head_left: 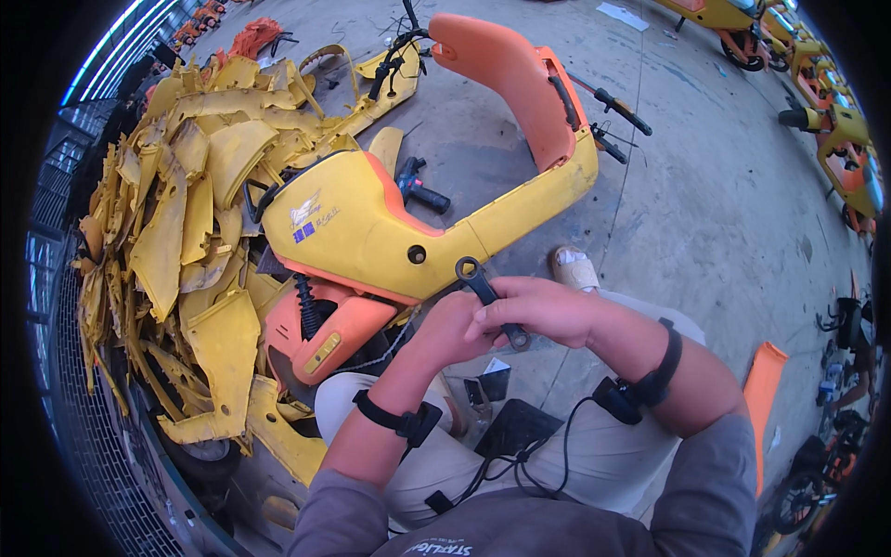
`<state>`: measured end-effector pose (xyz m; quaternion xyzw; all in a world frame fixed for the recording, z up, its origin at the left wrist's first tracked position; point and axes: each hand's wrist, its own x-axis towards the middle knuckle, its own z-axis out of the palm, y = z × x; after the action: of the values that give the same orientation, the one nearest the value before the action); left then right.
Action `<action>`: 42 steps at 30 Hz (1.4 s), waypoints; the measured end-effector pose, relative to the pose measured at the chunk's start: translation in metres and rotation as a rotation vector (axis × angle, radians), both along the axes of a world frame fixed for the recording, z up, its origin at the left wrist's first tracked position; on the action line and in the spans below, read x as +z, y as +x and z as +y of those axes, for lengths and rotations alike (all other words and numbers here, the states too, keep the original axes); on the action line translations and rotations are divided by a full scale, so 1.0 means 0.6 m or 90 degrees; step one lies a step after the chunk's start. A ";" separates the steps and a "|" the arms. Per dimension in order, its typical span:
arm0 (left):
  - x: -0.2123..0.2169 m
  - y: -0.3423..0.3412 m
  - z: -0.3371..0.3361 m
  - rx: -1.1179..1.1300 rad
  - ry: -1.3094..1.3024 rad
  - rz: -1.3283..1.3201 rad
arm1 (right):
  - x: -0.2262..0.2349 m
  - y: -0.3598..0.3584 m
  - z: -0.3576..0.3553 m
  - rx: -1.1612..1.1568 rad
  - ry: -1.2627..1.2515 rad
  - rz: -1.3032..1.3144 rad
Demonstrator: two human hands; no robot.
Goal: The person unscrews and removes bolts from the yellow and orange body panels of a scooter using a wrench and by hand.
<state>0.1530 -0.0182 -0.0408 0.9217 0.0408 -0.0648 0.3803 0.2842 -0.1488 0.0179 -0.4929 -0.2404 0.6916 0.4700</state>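
Note:
My right hand [543, 308] is closed round a dark metal bar with a ring at its upper end [483, 286], its fingers crossing over the bar's middle. I cannot tell whether the bar is a spanner or a crank arm. My left hand [453, 327] is closed and pressed against the right hand's fingertips; what is inside it is hidden. Just beyond both hands, a yellow and orange e-bike body [353, 209] lies on its side on the floor. Its black coil spring [306, 302] and an orange rear cover [348, 334] show at the lower left.
Yellow plastic panels [223, 158] are heaped at the left. A power tool [422, 190] lies behind the e-bike body. Beside my right arm lies an orange panel [763, 399]. Other e-bikes [840, 139] stand at the far right. Cables [520, 459] cross my lap.

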 end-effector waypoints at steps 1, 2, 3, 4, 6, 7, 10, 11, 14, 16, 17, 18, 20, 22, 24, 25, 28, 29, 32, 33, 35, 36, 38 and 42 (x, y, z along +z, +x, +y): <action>0.002 -0.001 -0.003 0.000 0.000 0.001 | -0.001 0.005 0.003 0.000 0.000 0.001; 0.004 -0.001 -0.007 -0.018 -0.009 0.040 | 0.000 0.012 0.006 0.002 -0.060 0.012; 0.007 -0.001 -0.012 -0.037 -0.018 0.079 | 0.000 0.015 0.007 0.004 -0.121 0.022; 0.013 -0.002 -0.016 -0.037 -0.020 0.079 | -0.001 0.013 0.007 0.004 -0.123 0.022; 0.027 -0.001 -0.021 -0.010 -0.031 0.105 | -0.003 0.012 0.008 -0.038 -0.116 0.037; 0.023 -0.003 -0.022 -0.010 -0.033 0.105 | -0.002 0.013 0.008 -0.039 -0.117 0.036; 0.020 -0.014 -0.021 0.007 -0.010 0.101 | 0.003 0.013 0.010 -0.026 -0.126 0.063; 0.028 -0.013 -0.022 -0.007 -0.019 0.104 | 0.001 0.013 0.009 -0.022 -0.120 0.064; 0.040 -0.014 -0.020 -0.023 -0.019 0.098 | -0.007 0.010 0.012 -0.014 -0.114 0.053; 0.045 -0.016 -0.019 -0.027 -0.008 0.089 | -0.009 0.006 0.015 -0.010 -0.115 0.041; 0.048 -0.017 -0.018 -0.020 -0.009 0.084 | -0.008 0.005 0.016 -0.006 -0.114 0.028; 0.050 -0.017 -0.018 -0.014 -0.009 0.080 | -0.007 0.003 0.018 -0.002 -0.113 0.016; 0.048 -0.020 -0.016 -0.015 -0.004 0.066 | -0.002 0.002 0.021 0.007 -0.112 0.010; 0.048 -0.022 -0.015 -0.016 0.002 0.054 | -0.002 0.001 0.022 0.015 -0.110 0.003; 0.046 -0.023 -0.015 -0.030 0.001 0.022 | -0.005 0.002 0.022 0.022 -0.098 0.008; 0.046 -0.023 -0.015 -0.030 0.000 0.022 | -0.004 0.002 0.022 0.023 -0.098 0.008; 0.044 -0.022 -0.017 -0.033 0.013 0.010 | -0.004 0.004 0.021 0.034 -0.091 0.002; 0.043 -0.023 -0.017 -0.032 0.009 -0.001 | -0.008 0.004 0.021 0.037 -0.087 0.002; 0.046 -0.023 -0.017 -0.032 0.000 -0.008 | -0.009 0.003 0.021 0.040 -0.082 0.002; 0.047 -0.021 -0.018 -0.033 -0.004 -0.004 | -0.007 0.004 0.020 0.040 -0.083 0.003; 0.041 -0.021 -0.018 -0.036 -0.001 -0.011 | -0.006 0.005 0.018 0.042 -0.082 0.001; 0.038 -0.022 -0.018 -0.037 0.003 -0.017 | -0.005 0.006 0.018 0.045 -0.081 0.000; 0.038 -0.023 -0.018 -0.039 -0.004 -0.020 | -0.001 0.006 0.016 0.046 -0.084 0.000; 0.039 -0.022 -0.020 -0.032 -0.032 -0.029 | 0.001 0.006 0.014 0.043 -0.084 0.006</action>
<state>0.1398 -0.0300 -0.0174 0.9139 0.0073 -0.0543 0.4022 0.2879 -0.1404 0.0185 -0.5111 -0.2084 0.7240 0.4138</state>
